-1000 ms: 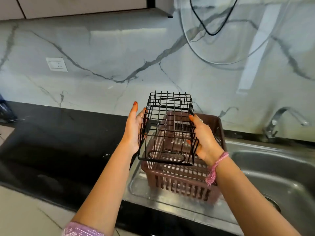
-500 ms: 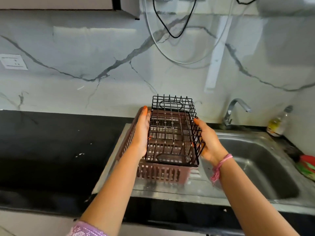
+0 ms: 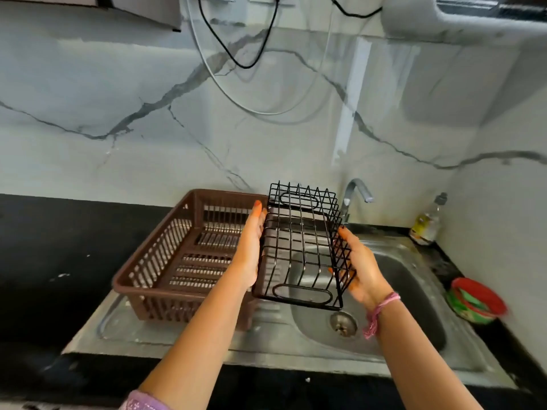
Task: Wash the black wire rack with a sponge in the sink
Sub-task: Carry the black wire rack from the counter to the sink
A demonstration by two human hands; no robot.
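Fingers of the left hand lie straight along the black wire rack; the right hand cups its other side. Once above the brown basket, the rack now hangs over the sink, basin open beneath.

**One head-worn camera, looking down over the sink**

There is a single wide-angle view, from the person's head, facing forward and down at the marble wall and the steel sink. It sits close: both forearms reach in from the bottom edge, and the counter bends outward at the sides. With no second view, nothing is shared.
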